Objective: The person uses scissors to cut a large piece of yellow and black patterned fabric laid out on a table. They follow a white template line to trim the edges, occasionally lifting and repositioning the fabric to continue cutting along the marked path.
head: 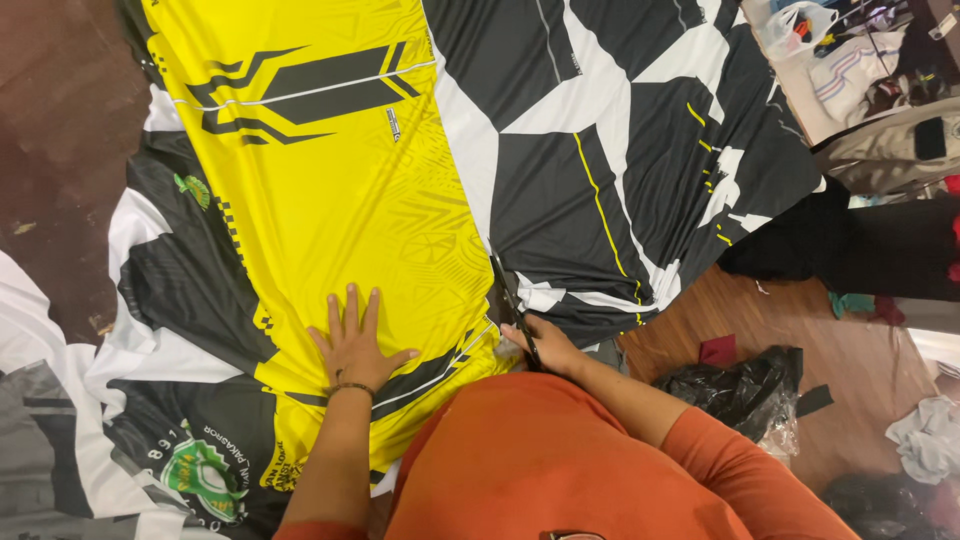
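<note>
scissors (512, 305) half-hidden, right hand (545, 345) gripping, fabric (340, 200)

There are two hands: one left hand (355, 345) and one right hand (545, 345). There is one pair of scissors (515, 310), one yellow cloth (340, 190), one black-and-white cloth (620, 140), and one black bag (740, 390) at four o'clock.

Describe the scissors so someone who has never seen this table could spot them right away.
Start at the big yellow fabric panel spread over the table, and follow its right edge down to where it borders the black-and-white printed fabric. The scissors lie along that border, with the right hand holding their handles. They are the only thin, dark metal thing there, unlike the flat left hand pressing the yellow cloth.
</note>
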